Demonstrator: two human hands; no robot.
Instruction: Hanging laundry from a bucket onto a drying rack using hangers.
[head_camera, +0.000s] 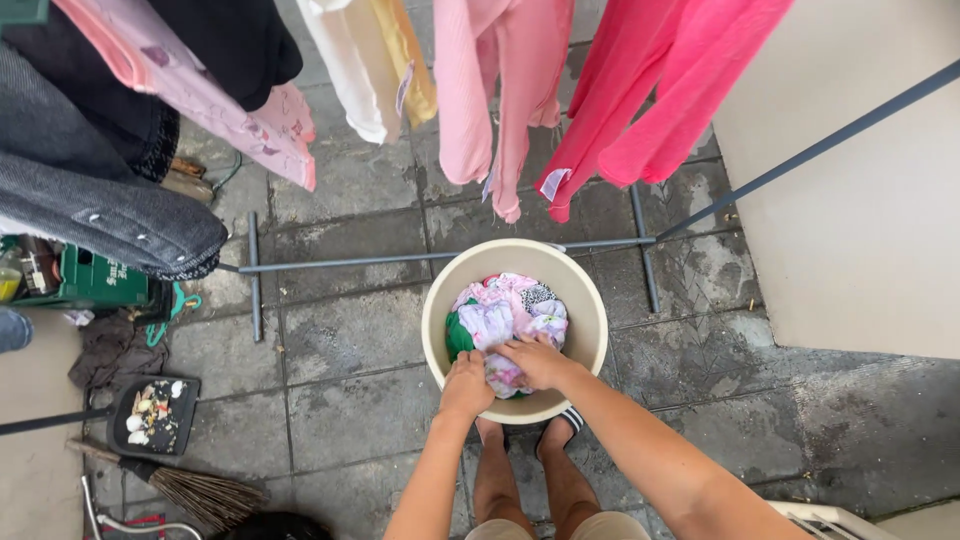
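Far left, a dark denim garment hangs over the rack, with a green crate tucked beneath it. Lower down, a black dustpan full of scraps lies on the stone floor, and a straw broom lies just below it. Across the top, a pale pink printed garment dangles, then a cream one, then a light pink top, then a bright pink top, all hanging over the grey rack bar. Centre now: a cream bucket stands on the floor right in front of the person's sandalled feet, heaped with damp clothes in pink, white and green. Left hand is at the near rim, fingers curled down into the pile, closed on a fold of the clothes. Right hand sits just beside it, palm down, fingers bent and gripping the same bundle. To the right, a beige wall rises at the edge of the paving
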